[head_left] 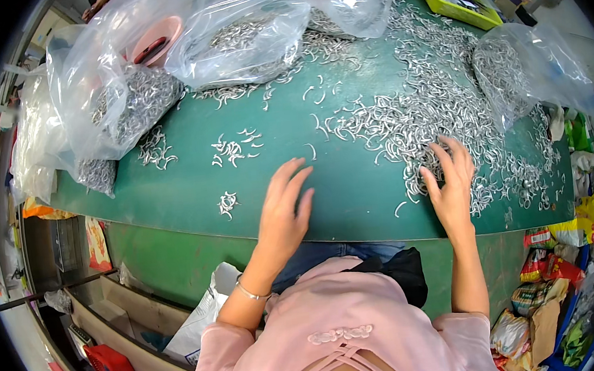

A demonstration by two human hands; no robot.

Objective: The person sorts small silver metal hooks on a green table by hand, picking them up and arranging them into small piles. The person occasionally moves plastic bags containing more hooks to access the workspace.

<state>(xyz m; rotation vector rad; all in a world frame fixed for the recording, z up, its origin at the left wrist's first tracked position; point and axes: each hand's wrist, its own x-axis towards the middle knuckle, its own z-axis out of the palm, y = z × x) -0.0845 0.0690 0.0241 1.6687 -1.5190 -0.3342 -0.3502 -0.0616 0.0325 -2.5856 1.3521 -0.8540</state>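
A wide heap of small, curved, silver metal pieces (404, 123) spreads over the right half of the green table (171, 196). My right hand (454, 184) is at the heap's near edge, fingers spread and curved down onto the pieces; nothing shows gripped in it. My left hand (286, 204) hovers over or rests on the bare tabletop left of the heap, its fingers apart and holding nothing. One loose curved piece (310, 152) lies just beyond its fingertips. Farther left are a small cluster of pieces (234, 149) and a smaller cluster (228, 204).
Clear plastic bags of the same pieces line the far side, including a large open bag (242, 38) and a bag at left (138, 104). Another bag (503, 75) stands at right. A pink bowl (169, 33) and a yellow-green basket (447, 4) sit at the back.
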